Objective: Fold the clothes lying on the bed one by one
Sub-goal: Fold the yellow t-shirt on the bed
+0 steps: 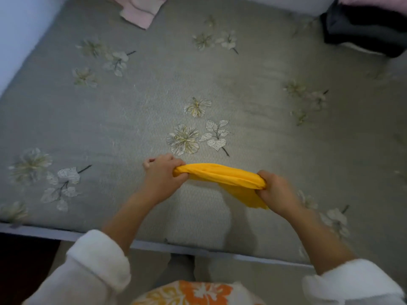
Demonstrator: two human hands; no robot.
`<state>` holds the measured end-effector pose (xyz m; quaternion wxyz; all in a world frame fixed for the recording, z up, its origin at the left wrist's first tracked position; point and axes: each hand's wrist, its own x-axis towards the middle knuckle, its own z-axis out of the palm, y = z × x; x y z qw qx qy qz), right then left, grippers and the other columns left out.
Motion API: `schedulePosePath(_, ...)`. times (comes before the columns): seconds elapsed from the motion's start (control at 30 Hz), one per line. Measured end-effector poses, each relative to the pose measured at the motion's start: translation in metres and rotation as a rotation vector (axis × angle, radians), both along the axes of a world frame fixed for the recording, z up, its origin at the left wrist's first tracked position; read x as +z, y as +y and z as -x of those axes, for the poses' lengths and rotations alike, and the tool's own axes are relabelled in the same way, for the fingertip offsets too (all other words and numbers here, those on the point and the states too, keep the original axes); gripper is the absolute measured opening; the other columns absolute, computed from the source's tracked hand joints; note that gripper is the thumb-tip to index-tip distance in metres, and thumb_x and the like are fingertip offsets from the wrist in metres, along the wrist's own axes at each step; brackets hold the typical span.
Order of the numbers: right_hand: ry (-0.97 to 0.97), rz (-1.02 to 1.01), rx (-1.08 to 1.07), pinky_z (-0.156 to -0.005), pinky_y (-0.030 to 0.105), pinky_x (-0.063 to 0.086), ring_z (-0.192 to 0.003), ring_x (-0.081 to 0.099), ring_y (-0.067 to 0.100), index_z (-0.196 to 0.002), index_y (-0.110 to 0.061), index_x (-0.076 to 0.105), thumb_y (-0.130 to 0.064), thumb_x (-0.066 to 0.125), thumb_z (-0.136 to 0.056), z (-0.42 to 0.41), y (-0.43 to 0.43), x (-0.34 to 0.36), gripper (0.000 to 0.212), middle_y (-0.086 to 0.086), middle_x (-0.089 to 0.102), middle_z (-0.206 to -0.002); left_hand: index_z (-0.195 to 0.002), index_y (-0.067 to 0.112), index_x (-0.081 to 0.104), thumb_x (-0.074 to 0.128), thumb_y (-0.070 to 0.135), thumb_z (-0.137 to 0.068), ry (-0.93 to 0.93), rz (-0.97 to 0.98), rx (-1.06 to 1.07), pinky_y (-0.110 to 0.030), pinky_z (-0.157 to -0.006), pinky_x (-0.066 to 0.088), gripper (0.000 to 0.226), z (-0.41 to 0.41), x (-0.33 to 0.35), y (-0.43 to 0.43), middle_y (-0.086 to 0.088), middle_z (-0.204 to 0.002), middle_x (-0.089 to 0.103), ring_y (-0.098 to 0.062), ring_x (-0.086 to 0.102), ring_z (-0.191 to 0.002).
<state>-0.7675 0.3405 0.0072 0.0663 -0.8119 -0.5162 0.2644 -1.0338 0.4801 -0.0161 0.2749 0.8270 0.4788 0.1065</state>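
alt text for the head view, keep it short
Left hand and right hand grip the ends of a bunched yellow cloth over a grey floral bed. Pink garment at the far edge, dark pile far right.

A bed [242,73] with a grey flowered cover stands against a pale wall [19,29] on the left, with beige floor [149,267] at its near edge.

cloth [222,176] above bed [264,95], between hands [161,175]

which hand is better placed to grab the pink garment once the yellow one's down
Left, probably: the pink garment lies far up the bed on the left hand's side, while the right hand is further from it. Both hands grip the yellow cloth.
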Motion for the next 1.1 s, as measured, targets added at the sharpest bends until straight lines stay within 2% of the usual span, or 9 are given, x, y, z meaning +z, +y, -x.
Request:
schedulePosePath(0.13, 0.028, -0.068, -0.104, -0.067, 0.039, 0.05, -0.079, 0.061, 0.029, -0.091, -0.013, 0.063, -0.01, 0.061, -0.083, -0.023, -0.064, 0.024, 0.008, 0.011, 0.066, -0.084, -0.095, 0.034, 0.068, 0.053, 0.046, -0.082, -0.015, -0.016, -0.153, -0.032, -0.091, 0.016, 0.024, -0.037, 0.029, -0.029, 0.017, -0.088, 0.054, -0.005, 0.046, -0.091)
schedulePosePath(0.3, 0.034, -0.14, -0.192, -0.055, 0.026, 0.037, -0.073, 0.058, 0.021, -0.081, -0.02, 0.057, -0.012, 0.06, -0.087, -0.05, -0.151, 0.052, 0.011, 0.002, 0.059, -0.076, -0.09, 0.033, 0.067, 0.044, 0.049, -0.077, -0.073, -0.062, -0.259, -0.03, -0.09, 0.013, 0.031, -0.083, 0.063, -0.094, 0.012, -0.092, 0.061, -0.005, 0.049, -0.091)
schedulePosePath(0.43, 0.024, -0.186, -0.257, -0.061, 0.03, 0.044, -0.076, 0.059, 0.021, -0.078, -0.019, 0.059, -0.012, 0.062, -0.086, -0.073, -0.228, 0.075, 0.011, 0.004, 0.062, -0.079, -0.087, 0.037, 0.063, 0.047, 0.047, -0.082, -0.09, -0.103, -0.341, -0.033, -0.092, 0.018, 0.019, -0.118, 0.082, -0.15, 0.011, -0.093, 0.062, -0.01, 0.053, -0.093)
schedulePosePath(0.57, -0.015, -0.193, -0.31, -0.055, 0.026, 0.034, -0.074, 0.058, 0.02, -0.076, -0.023, 0.057, -0.012, 0.063, -0.084, -0.099, -0.302, 0.096, 0.015, 0.001, 0.06, -0.076, -0.093, 0.038, 0.062, 0.054, 0.041, -0.089, -0.083, -0.108, -0.434, -0.04, -0.1, 0.021, 0.009, -0.163, 0.098, -0.203, 0.012, -0.096, 0.06, -0.011, 0.054, -0.1)
schedulePosePath(0.63, -0.048, -0.198, -0.355, -0.053, 0.025, 0.032, -0.073, 0.057, 0.02, -0.074, -0.026, 0.054, -0.012, 0.064, -0.083, -0.112, -0.336, 0.104, 0.019, -0.001, 0.057, -0.074, -0.099, 0.035, 0.064, 0.055, 0.039, -0.09, -0.075, -0.118, -0.484, -0.04, -0.1, 0.022, 0.014, -0.188, 0.106, -0.227, 0.011, -0.098, 0.059, -0.012, 0.053, -0.102)
schedulePosePath(0.77, -0.105, -0.211, -0.465, -0.058, 0.03, 0.037, -0.075, 0.058, 0.022, -0.071, -0.027, 0.051, -0.013, 0.063, -0.082, -0.137, -0.4, 0.117, 0.021, 0.0, 0.057, -0.074, -0.103, 0.035, 0.064, 0.052, 0.039, -0.091, -0.054, -0.14, -0.616, -0.04, -0.099, 0.025, 0.017, -0.246, 0.122, -0.27, 0.009, -0.097, 0.057, -0.015, 0.053, -0.103)
schedulePosePath(0.9, -0.108, -0.235, -0.574, -0.052, 0.03, 0.033, -0.064, 0.051, 0.015, -0.067, -0.023, 0.051, -0.009, 0.062, -0.079, -0.167, -0.454, 0.125, 0.021, -0.003, 0.052, -0.066, -0.093, 0.038, 0.061, 0.052, 0.041, -0.089, -0.104, -0.149, -0.742, -0.04, -0.095, 0.024, 0.011, -0.31, 0.133, -0.307, 0.015, -0.091, 0.055, -0.013, 0.054, -0.099)
schedulePosePath(0.97, -0.114, -0.248, -0.629, -0.052, 0.031, 0.034, -0.061, 0.049, 0.012, -0.067, -0.022, 0.051, -0.009, 0.062, -0.078, -0.185, -0.478, 0.127, 0.021, -0.003, 0.051, -0.064, -0.087, 0.039, 0.059, 0.046, 0.048, -0.083, -0.128, -0.137, -0.791, -0.038, -0.091, 0.022, 0.016, -0.345, 0.136, -0.324, 0.017, -0.089, 0.057, -0.011, 0.054, -0.093)
schedulePosePath(1.1, -0.139, -0.258, -0.715, -0.051, 0.028, 0.029, -0.059, 0.047, 0.008, -0.065, -0.027, 0.048, -0.009, 0.063, -0.078, -0.232, -0.521, 0.132, 0.027, -0.008, 0.048, -0.062, -0.085, 0.041, 0.058, 0.041, 0.049, -0.082, -0.181, -0.093, -0.907, -0.034, -0.085, 0.018, 0.019, -0.42, 0.136, -0.354, 0.024, -0.081, 0.056, -0.004, 0.049, -0.084)
